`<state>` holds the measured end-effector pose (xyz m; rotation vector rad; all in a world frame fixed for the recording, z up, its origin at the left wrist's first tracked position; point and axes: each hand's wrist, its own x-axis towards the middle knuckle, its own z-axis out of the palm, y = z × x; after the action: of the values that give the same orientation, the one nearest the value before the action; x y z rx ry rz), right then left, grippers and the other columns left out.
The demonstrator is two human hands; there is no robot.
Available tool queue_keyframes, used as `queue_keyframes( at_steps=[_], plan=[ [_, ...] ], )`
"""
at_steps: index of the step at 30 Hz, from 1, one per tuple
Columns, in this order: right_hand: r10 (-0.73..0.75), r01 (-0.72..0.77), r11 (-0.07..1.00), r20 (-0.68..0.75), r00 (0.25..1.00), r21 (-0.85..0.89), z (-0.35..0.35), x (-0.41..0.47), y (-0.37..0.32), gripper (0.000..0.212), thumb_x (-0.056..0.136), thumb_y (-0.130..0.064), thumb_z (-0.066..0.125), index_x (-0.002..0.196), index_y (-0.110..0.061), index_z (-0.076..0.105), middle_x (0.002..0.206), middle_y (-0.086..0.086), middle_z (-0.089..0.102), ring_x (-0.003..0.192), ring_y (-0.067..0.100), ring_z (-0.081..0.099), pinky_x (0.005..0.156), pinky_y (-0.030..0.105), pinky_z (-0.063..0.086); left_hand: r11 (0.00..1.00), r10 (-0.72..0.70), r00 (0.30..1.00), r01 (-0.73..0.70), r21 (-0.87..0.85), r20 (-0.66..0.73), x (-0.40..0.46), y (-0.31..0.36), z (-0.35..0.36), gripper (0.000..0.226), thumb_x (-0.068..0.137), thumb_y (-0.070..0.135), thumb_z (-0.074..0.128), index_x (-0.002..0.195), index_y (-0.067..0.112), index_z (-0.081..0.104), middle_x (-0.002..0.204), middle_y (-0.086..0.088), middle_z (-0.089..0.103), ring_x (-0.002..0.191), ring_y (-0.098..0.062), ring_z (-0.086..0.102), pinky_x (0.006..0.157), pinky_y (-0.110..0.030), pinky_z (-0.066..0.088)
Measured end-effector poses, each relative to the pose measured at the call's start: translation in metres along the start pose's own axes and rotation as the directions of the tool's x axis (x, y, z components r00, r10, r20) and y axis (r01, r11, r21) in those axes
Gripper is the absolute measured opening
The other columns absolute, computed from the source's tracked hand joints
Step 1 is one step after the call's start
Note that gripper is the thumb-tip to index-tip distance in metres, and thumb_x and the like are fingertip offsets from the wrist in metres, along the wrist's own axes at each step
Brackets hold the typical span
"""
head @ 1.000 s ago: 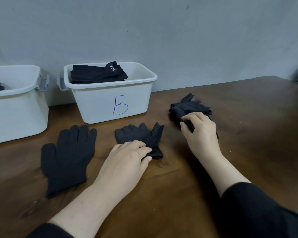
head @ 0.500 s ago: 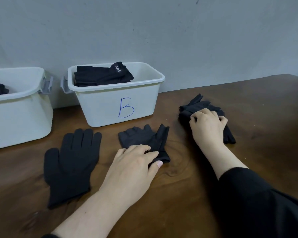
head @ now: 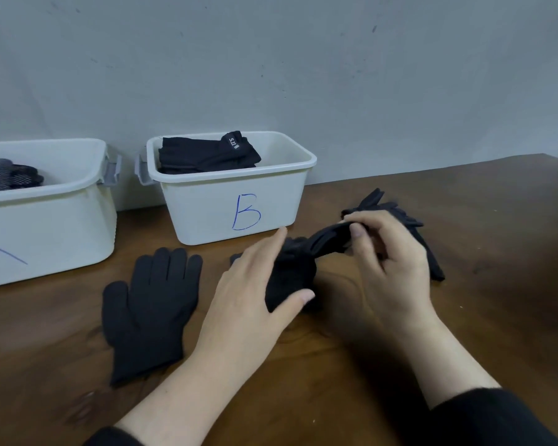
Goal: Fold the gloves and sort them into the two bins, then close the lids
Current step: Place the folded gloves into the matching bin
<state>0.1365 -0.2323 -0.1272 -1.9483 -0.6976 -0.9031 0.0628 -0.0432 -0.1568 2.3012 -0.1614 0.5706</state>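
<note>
My left hand (head: 255, 294) grips a bunched black glove (head: 292, 275) just above the table in front of bin B (head: 236, 188), thumb under it. My right hand (head: 390, 262) pinches the glove's other end between thumb and fingers. Behind my right hand lies a small pile of black gloves (head: 397, 210), partly hidden. A flat black glove (head: 152, 307) lies palm down to the left. Bin B is white, open, and holds folded black gloves (head: 207, 152). The second white bin (head: 45, 220) at the left holds grey patterned gloves (head: 4, 177).
The brown wooden table (head: 464, 317) runs to a grey wall behind the bins. Grey latches (head: 112, 170) stick out between the two bins. No lids are in view. The table's right corner shows at the far right.
My left hand has lifted the small black glove off the table. My right hand left the pile at the right and came over to pinch that glove's end.
</note>
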Motion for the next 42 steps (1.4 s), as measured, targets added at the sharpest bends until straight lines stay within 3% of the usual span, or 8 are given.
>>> queue_keyframes(
  at_steps=[9, 15, 19, 24, 28, 33, 37, 42],
  plan=[
    [0.241, -0.238, 0.97, 0.133, 0.961, -0.041, -0.007, 0.033, -0.041, 0.012, 0.098, -0.024, 0.06, 0.096, -0.026, 0.071, 0.081, -0.015, 0.069, 0.076, 0.005, 0.063, 0.068, 0.021, 0.052, 0.984, -0.093, 0.972, 0.057, -0.169, -0.216, -0.008, 0.0, -0.008, 0.041, 0.093, 0.054, 0.05, 0.131, 0.042, 0.055, 0.102, 0.025, 0.059, 0.092, -0.007, 0.06, 0.078, -0.018, 0.049],
    [0.333, -0.323, 0.943, 0.297, 0.895, -0.086, -0.003, 0.103, -0.055, 0.018, 0.099, -0.028, 0.059, 0.086, -0.024, 0.071, 0.065, -0.01, 0.066, 0.059, 0.01, 0.058, 0.062, 0.029, 0.048, 0.949, -0.231, 0.912, 0.134, -0.286, -0.339, -0.019, -0.005, -0.031, 0.026, 0.098, 0.032, 0.053, 0.121, 0.028, 0.065, 0.098, 0.018, 0.064, 0.097, 0.0, 0.058, 0.078, -0.005, 0.042],
    [0.312, -0.322, 0.947, 0.192, 0.93, 0.022, -0.005, 0.116, -0.059, 0.017, 0.101, -0.028, 0.058, 0.094, -0.021, 0.072, 0.071, -0.006, 0.071, 0.067, 0.007, 0.066, 0.066, 0.037, 0.055, 0.955, -0.239, 0.902, 0.151, -0.256, -0.359, -0.026, -0.012, -0.044, 0.025, 0.099, 0.03, 0.053, 0.12, 0.03, 0.065, 0.097, 0.018, 0.065, 0.093, -0.003, 0.058, 0.077, -0.005, 0.043],
    [0.277, -0.29, 0.957, 0.246, 0.929, 0.019, -0.002, 0.039, -0.053, 0.014, 0.1, -0.025, 0.061, 0.097, -0.033, 0.071, 0.081, -0.021, 0.071, 0.075, -0.002, 0.065, 0.064, 0.016, 0.051, 0.97, -0.208, 0.915, 0.149, -0.191, -0.345, -0.031, -0.02, -0.052, 0.021, 0.1, 0.024, 0.055, 0.115, 0.027, 0.068, 0.095, 0.018, 0.064, 0.096, -0.002, 0.058, 0.077, -0.006, 0.042],
    [0.3, -0.233, 0.954, 0.558, 0.774, -0.189, 0.001, -0.044, -0.024, 0.016, 0.094, -0.039, 0.063, 0.103, -0.036, 0.076, 0.113, -0.029, 0.066, 0.11, -0.006, 0.059, 0.103, 0.034, 0.05, 0.986, -0.16, 0.963, 0.145, -0.085, -0.217, -0.03, -0.024, -0.048, 0.022, 0.101, 0.03, 0.052, 0.118, 0.029, 0.067, 0.104, 0.024, 0.057, 0.098, -0.001, 0.056, 0.083, -0.01, 0.043],
    [0.446, -0.4, 0.893, 0.292, 0.846, -0.205, 0.005, -0.046, -0.011, 0.013, 0.098, -0.039, 0.059, 0.1, -0.032, 0.07, 0.104, -0.019, 0.064, 0.097, 0.001, 0.06, 0.08, 0.013, 0.048, 0.975, -0.051, 0.987, 0.016, 0.223, 0.154, -0.029, -0.017, -0.032, 0.044, 0.103, 0.047, 0.04, 0.145, 0.037, 0.048, 0.144, 0.024, 0.042, 0.133, 0.004, 0.032, 0.114, -0.023, 0.025],
    [0.581, -0.423, 0.802, 0.39, 0.714, -0.421, 0.021, -0.047, -0.001, 0.051, 0.098, -0.058, 0.045, 0.129, -0.023, 0.065, 0.123, -0.008, 0.064, 0.117, 0.017, 0.057, 0.105, 0.044, 0.045, 0.921, -0.103, 0.944, -0.028, 0.389, 0.313, -0.029, -0.017, -0.022, 0.053, 0.103, 0.057, 0.03, 0.153, 0.042, 0.031, 0.161, 0.019, 0.023, 0.147, -0.002, 0.015, 0.12, -0.029, 0.011],
    [0.698, -0.522, 0.712, 0.386, 0.603, -0.47, 0.042, -0.025, 0.0, 0.057, 0.095, -0.071, 0.039, 0.081, -0.023, 0.064, 0.079, -0.006, 0.067, 0.086, 0.02, 0.062, 0.099, 0.047, 0.041, 0.893, -0.101, 0.94, -0.06, 0.447, 0.327, -0.028, -0.02, -0.02, 0.053, 0.104, 0.057, 0.029, 0.155, 0.043, 0.026, 0.161, 0.018, 0.025, 0.147, -0.004, 0.016, 0.12, -0.032, 0.01]
  ],
)
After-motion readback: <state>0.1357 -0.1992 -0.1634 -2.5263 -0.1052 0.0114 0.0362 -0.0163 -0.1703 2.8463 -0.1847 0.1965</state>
